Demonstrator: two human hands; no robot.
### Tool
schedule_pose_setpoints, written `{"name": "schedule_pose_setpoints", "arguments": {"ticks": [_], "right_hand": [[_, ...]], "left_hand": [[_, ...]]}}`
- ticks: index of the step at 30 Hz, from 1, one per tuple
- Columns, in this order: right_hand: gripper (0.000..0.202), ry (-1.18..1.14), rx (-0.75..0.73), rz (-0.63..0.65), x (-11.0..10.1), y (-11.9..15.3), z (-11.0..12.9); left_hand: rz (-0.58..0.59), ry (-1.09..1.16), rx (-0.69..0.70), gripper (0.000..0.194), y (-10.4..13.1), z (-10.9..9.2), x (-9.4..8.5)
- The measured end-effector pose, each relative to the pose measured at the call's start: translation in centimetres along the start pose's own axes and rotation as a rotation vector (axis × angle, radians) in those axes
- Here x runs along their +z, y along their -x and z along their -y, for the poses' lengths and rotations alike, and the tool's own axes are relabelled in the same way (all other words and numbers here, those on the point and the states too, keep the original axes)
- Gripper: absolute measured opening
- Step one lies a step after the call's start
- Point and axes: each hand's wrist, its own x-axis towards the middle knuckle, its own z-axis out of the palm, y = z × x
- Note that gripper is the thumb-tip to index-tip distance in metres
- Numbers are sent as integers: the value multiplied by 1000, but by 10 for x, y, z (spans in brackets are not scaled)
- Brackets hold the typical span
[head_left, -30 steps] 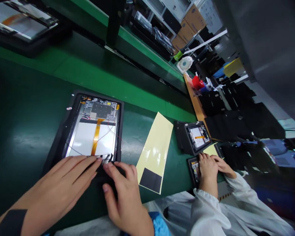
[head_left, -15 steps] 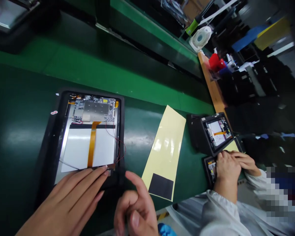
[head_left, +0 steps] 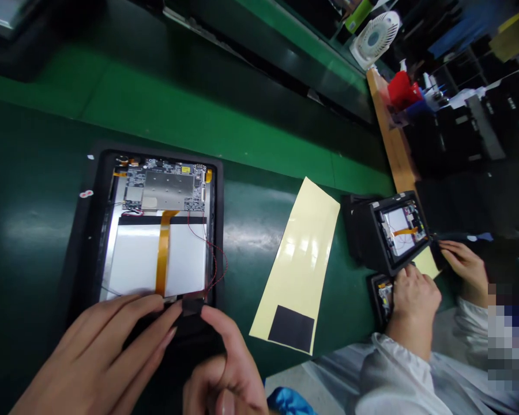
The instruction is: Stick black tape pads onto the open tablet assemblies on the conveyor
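Observation:
An opened tablet (head_left: 136, 259) lies in a black foam holder (head_left: 219, 230), with its circuit board (head_left: 168, 190), white battery pack and orange ribbon cable (head_left: 162, 253) exposed. My left hand (head_left: 108, 346) rests palm down along the lower edge, its fingers stretched out and hiding part of that edge. A small black tape piece (head_left: 192, 306) lies at the lower right of the tablet, between the fingertips of both hands. My right hand (head_left: 229, 363) touches its right end with an extended index finger while the other fingers curl. Thin red wires (head_left: 218, 262) loop over the holder's right side.
A yellow backing sheet (head_left: 303, 248) with a black tape rectangle (head_left: 291, 328) lies on the green table to the right. Farther right, a co-worker's hands (head_left: 415, 300) work near black holders (head_left: 372, 236) with opened tablets. A white fan (head_left: 375, 39) stands at the back.
My right hand has moved left and up, bringing its index finger onto the black tape piece. My left fingers have shifted slightly. The co-worker's hands have moved apart. The view has shifted a little.

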Motion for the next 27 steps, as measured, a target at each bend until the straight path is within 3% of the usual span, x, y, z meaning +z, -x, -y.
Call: {"name": "schedule_pose_setpoints", "arguments": {"ticks": [4,7,13,19,27], "right_hand": [[99,-88,-14,29,2,-3,-16],[116,-184,-22,33,7,-8,-24],[128,-151,16,-40,13,-10,-22],[120,-178,-21,-53,12,-6,-25],[121,-183,-39,-66,12,-5,-28]], "left_hand": [[-69,118,-110,48,-7,0,-3],[-55,118,-91,49,-7,5,-5],[-30,79,-4,54,-11,20,-7],[-24,89,-4,53,-23,29,-9],[-29,41,270,51,-35,39,-19]]}}
